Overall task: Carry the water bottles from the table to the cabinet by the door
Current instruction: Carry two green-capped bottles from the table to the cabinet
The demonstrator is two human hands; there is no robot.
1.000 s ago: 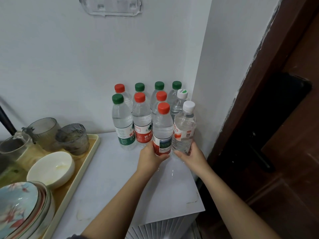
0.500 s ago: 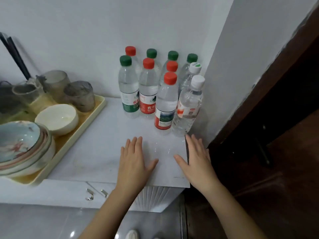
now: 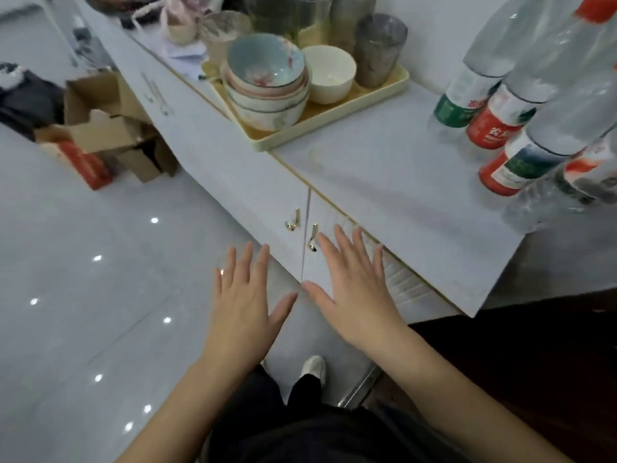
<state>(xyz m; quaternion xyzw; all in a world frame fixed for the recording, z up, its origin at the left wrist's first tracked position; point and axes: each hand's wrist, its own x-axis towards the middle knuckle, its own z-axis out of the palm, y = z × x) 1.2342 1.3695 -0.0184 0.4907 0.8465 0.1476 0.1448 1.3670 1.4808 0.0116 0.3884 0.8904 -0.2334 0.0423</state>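
Several clear water bottles (image 3: 521, 105) with red and green labels stand clustered at the right end of the white cabinet top (image 3: 394, 182), partly cut off by the frame's right edge. My left hand (image 3: 247, 305) hovers open over the floor, fingers spread, holding nothing. My right hand (image 3: 354, 289) is open too, palm down in front of the cabinet doors, just below the gold door handles (image 3: 302, 225). Both hands are well away from the bottles.
A yellow tray (image 3: 334, 118) on the cabinet holds stacked bowls (image 3: 267, 81), a white bowl and grey cups. Cardboard boxes (image 3: 103, 128) lie on the glossy tiled floor at the left. A dark wooden door area lies at the lower right. My feet show below.
Both hands let go of the two front bottles and drew back from the cabinet top. The view has swung left and down, so the bottles now sit at the right edge.
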